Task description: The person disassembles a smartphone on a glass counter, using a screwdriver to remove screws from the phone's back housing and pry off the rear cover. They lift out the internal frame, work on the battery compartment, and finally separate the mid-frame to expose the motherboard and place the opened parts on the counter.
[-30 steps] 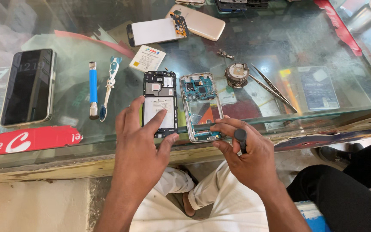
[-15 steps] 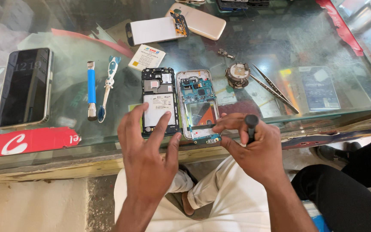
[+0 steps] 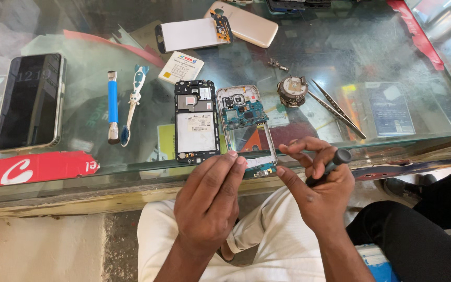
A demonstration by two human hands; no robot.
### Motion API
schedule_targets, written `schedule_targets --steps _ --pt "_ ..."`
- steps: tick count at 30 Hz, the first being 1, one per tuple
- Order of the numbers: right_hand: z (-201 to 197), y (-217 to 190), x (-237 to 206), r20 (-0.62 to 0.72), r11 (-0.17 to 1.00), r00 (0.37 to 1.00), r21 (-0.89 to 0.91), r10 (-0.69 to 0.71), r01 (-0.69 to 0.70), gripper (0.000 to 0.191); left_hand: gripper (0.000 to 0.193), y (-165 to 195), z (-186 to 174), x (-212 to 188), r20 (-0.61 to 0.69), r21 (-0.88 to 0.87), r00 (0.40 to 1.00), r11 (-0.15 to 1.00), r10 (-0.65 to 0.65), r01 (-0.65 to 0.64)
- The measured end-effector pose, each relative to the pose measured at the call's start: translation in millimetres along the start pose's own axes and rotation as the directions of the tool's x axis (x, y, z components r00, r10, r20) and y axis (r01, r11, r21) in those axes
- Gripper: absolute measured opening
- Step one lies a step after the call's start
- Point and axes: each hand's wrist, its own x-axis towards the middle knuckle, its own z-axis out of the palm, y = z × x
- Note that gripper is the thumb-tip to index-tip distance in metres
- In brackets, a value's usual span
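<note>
Two opened phone parts lie side by side near the glass counter's front edge: a black inner frame (image 3: 196, 121) and a silver chassis with a blue circuit board (image 3: 245, 122). My left hand (image 3: 210, 201) has its fingertips at the front edge between the two parts and holds nothing that I can see. My right hand (image 3: 317, 185) grips a small black screwdriver (image 3: 330, 166), with the index finger reaching toward the chassis's lower corner. The screwdriver's tip is hidden.
On the glass counter (image 3: 340, 47): a dark phone (image 3: 30, 102) at left, a blue-handled tool (image 3: 113, 107), a toothbrush (image 3: 131, 104), tweezers (image 3: 337, 109), a round metal part (image 3: 292, 90), a white screen panel (image 3: 191, 34), a gold back cover (image 3: 249, 23). A dark-trousered leg (image 3: 418, 230) is at right.
Both hands have drawn back toward me from the phone parts. The left hand lifted off the black frame, and the right hand turned the screwdriver up in its grip.
</note>
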Motion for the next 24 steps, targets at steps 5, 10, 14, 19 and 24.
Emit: schedule_targets --steps 5,10,14,19,24 --pt "3 2 -12 -0.216 0.990 0.976 -0.136 0.017 -0.047 0.040 0.030 10 -20 4 -0.125 -0.011 0.990 0.998 -0.065 0.064" --pt "1 2 -9 -0.235 0.926 0.933 -0.199 0.273 -0.321 0.037 0.036 -4 -66 -17 0.004 0.153 0.996 0.984 -0.088 0.086" --pt "6 3 -2 -0.132 0.904 0.895 0.045 0.427 -0.425 0.036 0.037 -25 -73 -54 -0.083 0.227 0.996 0.972 -0.045 0.063" --pt "16 1 11 -0.156 0.899 0.887 0.020 0.435 -0.437 0.038 0.038 -43 -82 -96 -0.067 0.251 0.998 0.968 -0.007 0.024" --pt "18 2 13 -0.259 0.838 0.889 -0.314 0.377 -0.446 0.045 0.037 -31 -83 -100 -0.001 0.229 1.000 0.973 -0.020 0.019"
